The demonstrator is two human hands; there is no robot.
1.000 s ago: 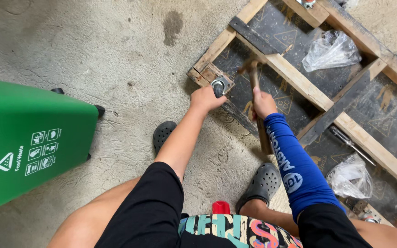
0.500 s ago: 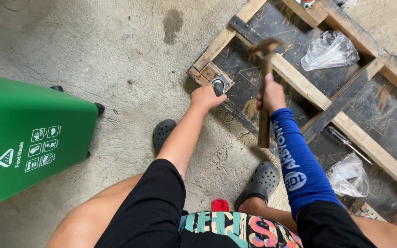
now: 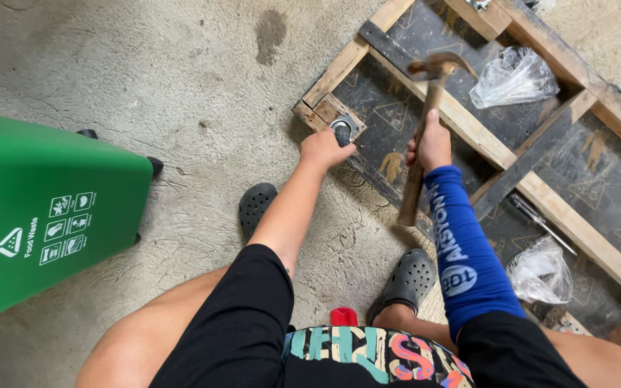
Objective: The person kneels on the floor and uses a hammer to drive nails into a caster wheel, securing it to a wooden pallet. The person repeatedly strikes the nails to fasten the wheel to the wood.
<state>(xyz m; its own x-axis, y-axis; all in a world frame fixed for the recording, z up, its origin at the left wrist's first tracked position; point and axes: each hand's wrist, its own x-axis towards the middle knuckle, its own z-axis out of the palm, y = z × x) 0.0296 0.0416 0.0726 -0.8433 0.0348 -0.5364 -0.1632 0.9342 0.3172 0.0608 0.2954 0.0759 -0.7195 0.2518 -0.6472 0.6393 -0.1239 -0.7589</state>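
From my remote view, a rough grey concrete floor (image 3: 181,86) carries everything here, marked by a dark stain (image 3: 270,29) near its top edge. A wooden frame (image 3: 468,129) backed with dark sheeting lies flat on it at upper right, with two crumpled clear plastic bags (image 3: 515,75) and a slim metal tool (image 3: 540,223) resting inside. A green wheeled bin (image 3: 37,215) stands on the floor at left. Two black perforated clogs (image 3: 256,205) are planted on the concrete just beside the frame.
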